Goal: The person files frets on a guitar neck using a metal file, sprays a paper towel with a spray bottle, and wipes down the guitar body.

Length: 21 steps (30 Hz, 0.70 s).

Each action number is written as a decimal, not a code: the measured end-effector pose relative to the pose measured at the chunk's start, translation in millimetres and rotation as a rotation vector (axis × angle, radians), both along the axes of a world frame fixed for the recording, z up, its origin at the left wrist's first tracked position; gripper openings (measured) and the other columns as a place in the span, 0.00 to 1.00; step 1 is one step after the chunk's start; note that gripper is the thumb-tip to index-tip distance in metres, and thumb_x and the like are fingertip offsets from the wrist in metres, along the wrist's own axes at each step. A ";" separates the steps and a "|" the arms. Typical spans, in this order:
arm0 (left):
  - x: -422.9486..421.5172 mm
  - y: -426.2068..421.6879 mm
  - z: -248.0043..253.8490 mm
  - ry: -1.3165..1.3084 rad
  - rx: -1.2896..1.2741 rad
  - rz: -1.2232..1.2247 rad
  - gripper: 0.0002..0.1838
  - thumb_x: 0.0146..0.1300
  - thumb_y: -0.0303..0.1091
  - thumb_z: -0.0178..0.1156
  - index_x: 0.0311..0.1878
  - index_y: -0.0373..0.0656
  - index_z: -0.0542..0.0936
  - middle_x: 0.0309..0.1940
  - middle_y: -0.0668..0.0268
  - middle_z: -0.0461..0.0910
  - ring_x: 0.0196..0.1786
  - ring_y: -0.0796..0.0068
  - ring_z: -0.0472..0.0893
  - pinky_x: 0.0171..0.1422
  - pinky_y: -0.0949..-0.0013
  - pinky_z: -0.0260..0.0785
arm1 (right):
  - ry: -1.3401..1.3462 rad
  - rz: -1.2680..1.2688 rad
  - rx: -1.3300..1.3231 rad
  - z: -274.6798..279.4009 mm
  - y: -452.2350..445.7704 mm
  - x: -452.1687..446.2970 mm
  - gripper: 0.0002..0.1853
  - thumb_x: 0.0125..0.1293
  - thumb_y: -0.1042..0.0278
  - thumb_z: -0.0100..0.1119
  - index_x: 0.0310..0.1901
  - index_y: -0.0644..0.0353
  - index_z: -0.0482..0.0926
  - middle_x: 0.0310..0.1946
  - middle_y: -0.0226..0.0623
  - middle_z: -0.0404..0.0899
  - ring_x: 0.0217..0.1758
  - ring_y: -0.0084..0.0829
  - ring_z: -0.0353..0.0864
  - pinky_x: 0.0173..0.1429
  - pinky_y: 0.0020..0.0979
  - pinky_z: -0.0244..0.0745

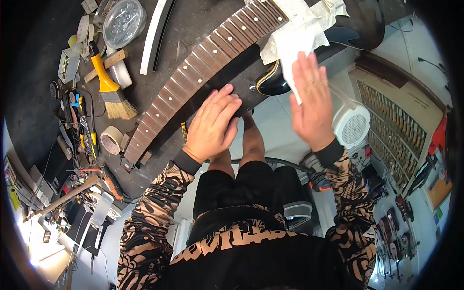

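An electric guitar lies on the dark workbench, its long brown fretboard (193, 72) with white dot inlays running diagonally across the view. Pale masking paper (270, 50) covers part of the dark glossy guitar body (355, 29) near the fretboard's upper end. My left hand (212, 123) rests at the bench edge beside the fretboard, fingers stretched out, with nothing seen in it. My right hand (311, 99) is open over a white sheet of paper (291, 58) by the body, fingers straight and flat against it. Whether the thumb pinches the sheet is hidden.
On the bench to the left are a yellow-handled brush (106, 82), a clear tub of small metal parts (124, 24), a tape roll (112, 140) and a curved metal-edged bar (154, 36). A white round-grilled appliance (353, 125) and a tool rack (389, 125) stand right.
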<state>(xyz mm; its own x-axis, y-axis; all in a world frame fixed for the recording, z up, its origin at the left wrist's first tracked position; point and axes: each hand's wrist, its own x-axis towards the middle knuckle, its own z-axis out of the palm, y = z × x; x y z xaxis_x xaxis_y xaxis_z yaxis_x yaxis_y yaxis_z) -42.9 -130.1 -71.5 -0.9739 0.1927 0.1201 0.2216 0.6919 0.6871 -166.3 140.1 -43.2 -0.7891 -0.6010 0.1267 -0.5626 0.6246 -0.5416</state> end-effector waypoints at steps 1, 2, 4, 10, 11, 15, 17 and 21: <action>-0.2 -0.1 0.4 -0.004 -0.004 -0.001 0.34 0.63 0.20 0.75 0.73 0.41 0.80 0.69 0.56 0.85 0.83 0.47 0.80 0.87 0.38 0.73 | -0.020 0.040 0.032 0.0 -2.1 12.7 0.38 0.78 0.68 0.63 0.88 0.62 0.70 0.91 0.47 0.68 0.96 0.51 0.63 0.97 0.57 0.52; -0.8 0.1 0.1 -0.008 -0.007 -0.003 0.34 0.63 0.20 0.75 0.73 0.41 0.80 0.69 0.56 0.85 0.83 0.47 0.80 0.87 0.38 0.73 | -0.032 0.116 0.054 2.3 -4.8 22.0 0.38 0.78 0.67 0.62 0.88 0.62 0.71 0.91 0.46 0.69 0.96 0.49 0.63 0.97 0.57 0.52; 0.2 -0.4 0.0 -0.008 -0.013 -0.006 0.34 0.62 0.20 0.75 0.73 0.41 0.80 0.69 0.56 0.85 0.83 0.47 0.80 0.87 0.38 0.73 | -0.014 0.220 0.103 5.5 -2.1 22.7 0.38 0.77 0.67 0.62 0.88 0.61 0.71 0.90 0.44 0.70 0.96 0.48 0.63 0.97 0.57 0.51; -1.3 0.8 1.2 -0.007 -0.017 -0.001 0.33 0.63 0.21 0.75 0.73 0.41 0.81 0.69 0.55 0.85 0.83 0.47 0.80 0.87 0.37 0.72 | 0.036 0.000 0.033 -4.5 -7.2 -2.8 0.41 0.74 0.70 0.64 0.89 0.61 0.70 0.89 0.46 0.71 0.96 0.50 0.63 0.97 0.59 0.50; -1.3 1.1 1.0 -0.009 -0.016 -0.003 0.33 0.63 0.21 0.75 0.73 0.41 0.81 0.69 0.55 0.85 0.83 0.46 0.80 0.88 0.37 0.72 | 0.013 0.014 0.045 -4.1 -15.5 12.0 0.40 0.74 0.69 0.64 0.88 0.63 0.71 0.89 0.47 0.71 0.95 0.51 0.63 0.97 0.59 0.51; 0.5 1.2 2.5 -0.020 -0.050 0.019 0.28 0.62 0.24 0.73 0.68 0.40 0.84 0.68 0.55 0.86 0.82 0.48 0.81 0.88 0.41 0.73 | -0.196 0.358 -0.101 6.6 -21.1 61.7 0.31 0.73 0.72 0.61 0.76 0.70 0.81 0.81 0.49 0.81 0.89 0.46 0.76 0.94 0.54 0.62; -2.8 0.9 1.8 -0.024 -0.020 0.003 0.29 0.62 0.23 0.73 0.69 0.40 0.84 0.68 0.55 0.86 0.82 0.47 0.80 0.88 0.40 0.73 | -0.249 0.295 -0.160 16.8 -12.1 76.4 0.26 0.76 0.74 0.60 0.73 0.69 0.84 0.79 0.50 0.83 0.87 0.51 0.78 0.93 0.53 0.63; -0.5 2.3 1.1 -0.012 -0.023 0.005 0.30 0.62 0.22 0.74 0.70 0.41 0.82 0.68 0.56 0.85 0.83 0.47 0.80 0.88 0.39 0.73 | -0.592 -0.361 -0.647 28.2 -2.1 85.4 0.20 0.90 0.71 0.50 0.72 0.73 0.82 0.69 0.54 0.88 0.80 0.51 0.84 0.90 0.47 0.66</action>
